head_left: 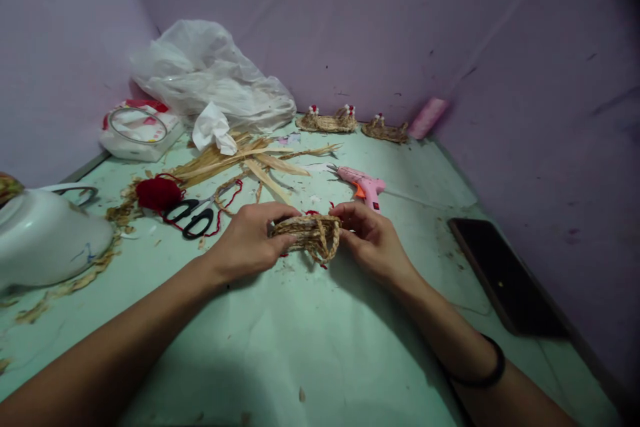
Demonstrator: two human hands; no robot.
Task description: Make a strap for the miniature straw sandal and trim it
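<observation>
Between my two hands is a small woven piece of braided straw [307,235], with bits of red yarn at its upper and lower edges. My left hand [254,233] grips its left end, thumb in front and fingers behind. At the right end, my right hand [367,233] pinches the straw edge between thumb and fingers. A loop of braid hangs from the piece near the right fingers. Beyond the hands lies a pink glue gun [363,185]. Black-handled scissors [193,217] rest to the left, beside a ball of red yarn [159,194].
Dried straw strips [225,163] spread behind the scissors. Two finished-looking straw pieces [327,123] with red and white beads stand by the wall, near a pink roll [428,119]. A phone [505,277] lies right; a white bowl-like object [55,237] and plastic bag [210,73] are left.
</observation>
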